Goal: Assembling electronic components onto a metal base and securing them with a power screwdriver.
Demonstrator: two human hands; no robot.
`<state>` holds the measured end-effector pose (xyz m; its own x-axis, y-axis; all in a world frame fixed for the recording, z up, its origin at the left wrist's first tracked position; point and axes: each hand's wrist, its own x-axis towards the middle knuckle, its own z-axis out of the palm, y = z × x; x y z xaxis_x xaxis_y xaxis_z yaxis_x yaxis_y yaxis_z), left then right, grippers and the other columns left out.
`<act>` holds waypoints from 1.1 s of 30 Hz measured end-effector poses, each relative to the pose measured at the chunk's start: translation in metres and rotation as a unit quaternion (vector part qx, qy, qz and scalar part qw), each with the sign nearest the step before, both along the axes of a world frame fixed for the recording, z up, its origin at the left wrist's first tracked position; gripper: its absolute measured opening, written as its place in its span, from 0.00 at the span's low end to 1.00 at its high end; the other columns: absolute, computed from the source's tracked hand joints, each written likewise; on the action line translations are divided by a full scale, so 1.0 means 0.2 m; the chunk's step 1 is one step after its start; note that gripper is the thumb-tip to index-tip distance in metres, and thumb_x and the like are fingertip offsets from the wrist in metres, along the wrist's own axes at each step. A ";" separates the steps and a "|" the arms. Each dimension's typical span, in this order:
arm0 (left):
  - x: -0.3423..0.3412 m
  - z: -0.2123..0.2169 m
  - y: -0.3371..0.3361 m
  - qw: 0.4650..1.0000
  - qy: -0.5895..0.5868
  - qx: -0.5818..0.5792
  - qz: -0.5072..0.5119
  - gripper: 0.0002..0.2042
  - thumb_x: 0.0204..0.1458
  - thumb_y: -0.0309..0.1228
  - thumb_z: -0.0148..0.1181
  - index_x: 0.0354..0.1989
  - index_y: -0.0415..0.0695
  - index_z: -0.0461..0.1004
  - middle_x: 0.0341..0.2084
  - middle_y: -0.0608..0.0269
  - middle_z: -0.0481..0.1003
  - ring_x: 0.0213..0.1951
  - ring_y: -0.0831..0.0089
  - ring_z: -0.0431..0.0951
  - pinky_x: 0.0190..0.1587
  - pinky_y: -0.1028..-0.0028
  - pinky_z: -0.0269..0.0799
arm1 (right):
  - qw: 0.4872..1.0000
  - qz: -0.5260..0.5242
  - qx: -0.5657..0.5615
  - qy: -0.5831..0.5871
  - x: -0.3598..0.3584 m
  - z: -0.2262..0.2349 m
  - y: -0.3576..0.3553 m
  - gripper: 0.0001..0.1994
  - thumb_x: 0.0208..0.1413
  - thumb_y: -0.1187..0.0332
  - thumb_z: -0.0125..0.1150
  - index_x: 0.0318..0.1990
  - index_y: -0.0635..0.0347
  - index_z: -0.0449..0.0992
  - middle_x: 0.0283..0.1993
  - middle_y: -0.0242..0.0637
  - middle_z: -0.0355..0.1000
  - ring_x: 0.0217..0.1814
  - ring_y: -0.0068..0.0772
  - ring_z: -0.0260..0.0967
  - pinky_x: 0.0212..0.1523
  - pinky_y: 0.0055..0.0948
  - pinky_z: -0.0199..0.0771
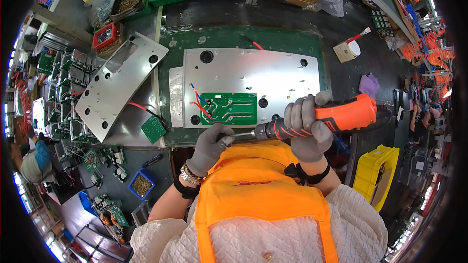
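My right hand (308, 124), in a grey glove, is wrapped round an orange and black cordless screwdriver (348, 113) held sideways, its bit pointing left. At the tip of that bit, my gloved left hand (212, 145) has its thumb and fingers pinched together; any screw there is too small to make out. Just beyond both hands lies a flat silver metal plate (243, 70) with several black round feet. A green circuit board (229, 109) with red and blue wires sits on the plate's near edge, close to my left hand.
Another silver plate (122, 85) lies slanted at left, beside a small green board (153, 130). Blue (141, 184) and red (104, 36) trays of small parts stand at left. A white pot with a brush (347, 51), a purple cloth (369, 84) and a yellow bin (374, 173) are at right.
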<state>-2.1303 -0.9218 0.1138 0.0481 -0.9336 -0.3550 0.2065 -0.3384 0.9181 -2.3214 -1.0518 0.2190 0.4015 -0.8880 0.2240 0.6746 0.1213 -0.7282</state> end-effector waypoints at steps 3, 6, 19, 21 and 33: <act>-0.01 0.00 -0.02 0.999 0.025 0.029 -0.003 0.08 0.57 0.23 0.58 0.44 0.40 0.71 0.32 0.69 0.73 0.32 0.83 0.71 0.34 0.80 0.68 | 0.999 -0.030 0.032 0.007 -0.03 -0.01 -0.01 0.19 0.48 0.69 0.60 0.48 0.52 0.64 0.24 0.25 0.59 0.23 0.24 0.57 0.33 0.30 0.63; -0.03 -0.02 -0.04 0.994 0.084 0.057 -0.033 0.10 0.57 0.22 0.58 0.46 0.39 0.71 0.35 0.66 0.73 0.33 0.81 0.71 0.36 0.79 0.69 | 0.998 -0.045 0.048 -0.006 -0.07 -0.04 -0.02 0.19 0.48 0.70 0.60 0.48 0.52 0.64 0.25 0.26 0.60 0.25 0.25 0.59 0.33 0.31 0.63; 0.00 -0.06 -0.04 0.975 0.184 0.121 -0.012 0.12 0.64 0.27 0.46 0.52 0.35 0.68 0.40 0.54 0.76 0.38 0.70 0.79 0.40 0.73 0.78 | 0.985 -0.067 -0.090 0.132 -0.15 -0.16 -0.03 0.19 0.48 0.75 0.59 0.50 0.57 0.65 0.24 0.30 0.63 0.26 0.28 0.64 0.30 0.31 0.68; 0.00 -0.05 -0.05 0.977 0.174 0.124 -0.021 0.13 0.64 0.29 0.46 0.52 0.34 0.68 0.40 0.53 0.77 0.37 0.71 0.79 0.38 0.75 0.78 | 0.984 -0.061 -0.096 0.134 -0.15 -0.16 -0.03 0.19 0.48 0.76 0.58 0.50 0.57 0.65 0.24 0.30 0.63 0.26 0.27 0.64 0.30 0.31 0.68; 0.03 -0.08 -0.05 0.979 0.165 0.114 -0.023 0.13 0.64 0.27 0.45 0.53 0.34 0.67 0.41 0.52 0.76 0.37 0.70 0.79 0.38 0.73 0.78 | 0.982 -0.039 -0.113 0.145 -0.13 -0.18 -0.03 0.19 0.47 0.78 0.55 0.49 0.56 0.63 0.23 0.30 0.62 0.25 0.26 0.62 0.28 0.29 0.67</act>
